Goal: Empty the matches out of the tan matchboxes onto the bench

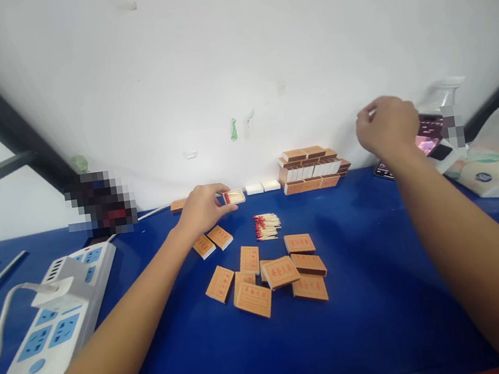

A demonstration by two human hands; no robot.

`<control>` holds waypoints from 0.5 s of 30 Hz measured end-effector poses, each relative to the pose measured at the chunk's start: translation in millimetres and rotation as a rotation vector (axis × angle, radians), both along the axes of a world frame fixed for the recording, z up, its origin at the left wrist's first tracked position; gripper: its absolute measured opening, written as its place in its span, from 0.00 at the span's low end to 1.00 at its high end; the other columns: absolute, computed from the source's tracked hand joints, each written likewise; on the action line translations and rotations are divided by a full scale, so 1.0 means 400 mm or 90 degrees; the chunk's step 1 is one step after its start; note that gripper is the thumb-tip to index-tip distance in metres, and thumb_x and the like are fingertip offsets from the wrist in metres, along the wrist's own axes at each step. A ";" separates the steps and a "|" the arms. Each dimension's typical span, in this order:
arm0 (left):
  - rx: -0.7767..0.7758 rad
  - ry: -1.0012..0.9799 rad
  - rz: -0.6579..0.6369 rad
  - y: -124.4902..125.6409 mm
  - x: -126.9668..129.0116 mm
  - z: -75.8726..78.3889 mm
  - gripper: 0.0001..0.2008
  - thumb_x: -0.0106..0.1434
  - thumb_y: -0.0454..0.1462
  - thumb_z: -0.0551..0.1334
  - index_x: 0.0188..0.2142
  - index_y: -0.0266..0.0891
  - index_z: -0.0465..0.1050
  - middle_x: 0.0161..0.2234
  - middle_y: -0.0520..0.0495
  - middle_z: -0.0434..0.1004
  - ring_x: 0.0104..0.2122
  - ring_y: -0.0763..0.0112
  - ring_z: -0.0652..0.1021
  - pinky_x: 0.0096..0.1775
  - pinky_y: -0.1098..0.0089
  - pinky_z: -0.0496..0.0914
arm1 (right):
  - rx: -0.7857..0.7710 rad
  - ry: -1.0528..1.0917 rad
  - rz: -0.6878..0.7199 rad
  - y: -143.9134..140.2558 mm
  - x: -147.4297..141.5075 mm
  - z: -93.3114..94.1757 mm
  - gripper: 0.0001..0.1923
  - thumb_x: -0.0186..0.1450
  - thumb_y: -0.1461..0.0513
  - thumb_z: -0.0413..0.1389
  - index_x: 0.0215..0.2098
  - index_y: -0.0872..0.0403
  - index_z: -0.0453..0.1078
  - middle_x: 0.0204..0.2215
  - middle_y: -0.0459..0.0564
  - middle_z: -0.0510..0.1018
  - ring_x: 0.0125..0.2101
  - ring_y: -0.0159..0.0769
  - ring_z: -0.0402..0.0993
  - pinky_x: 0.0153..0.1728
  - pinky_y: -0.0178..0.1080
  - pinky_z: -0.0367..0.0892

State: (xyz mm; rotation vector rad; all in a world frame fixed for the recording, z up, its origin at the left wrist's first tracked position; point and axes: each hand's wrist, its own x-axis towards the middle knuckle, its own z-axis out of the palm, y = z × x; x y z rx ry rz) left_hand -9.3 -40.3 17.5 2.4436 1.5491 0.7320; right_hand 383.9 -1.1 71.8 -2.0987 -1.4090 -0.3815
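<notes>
Our two forearms (128, 316) nearest. Before the match pile (267, 226) we count nine loose matchboxes (281, 272); behind-left of it, one filled match tray (235, 197), pinched by our left hand (203, 208). Right hand (388, 126), well right: fingers curled; we cannot tell if gripping.

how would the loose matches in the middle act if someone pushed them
The loose matches would probably scatter, since they lie unbound on the blue table. They look slim, so they are likely light, and one may snap if bent.
</notes>
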 end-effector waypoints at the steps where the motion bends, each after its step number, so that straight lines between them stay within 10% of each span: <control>1: 0.005 -0.003 -0.004 0.002 0.000 -0.002 0.19 0.58 0.46 0.73 0.47 0.41 0.81 0.32 0.47 0.82 0.32 0.64 0.79 0.37 0.65 0.69 | 0.068 0.010 0.053 -0.007 -0.036 0.006 0.15 0.73 0.60 0.50 0.50 0.59 0.75 0.43 0.64 0.81 0.43 0.45 0.75 0.48 0.46 0.66; 8: -0.006 -0.038 -0.107 0.012 0.000 -0.024 0.20 0.57 0.45 0.75 0.48 0.42 0.80 0.35 0.48 0.82 0.33 0.66 0.79 0.38 0.67 0.69 | -0.177 0.169 0.679 -0.063 -0.351 -0.089 0.12 0.70 0.54 0.56 0.41 0.51 0.80 0.36 0.52 0.82 0.35 0.41 0.76 0.38 0.43 0.68; 15: 0.015 -0.014 -0.130 -0.012 0.044 -0.051 0.21 0.59 0.44 0.74 0.51 0.44 0.79 0.41 0.47 0.83 0.36 0.65 0.79 0.42 0.66 0.70 | -0.303 0.162 0.748 -0.057 -0.351 -0.150 0.17 0.70 0.49 0.54 0.36 0.50 0.78 0.28 0.48 0.80 0.27 0.38 0.72 0.30 0.40 0.65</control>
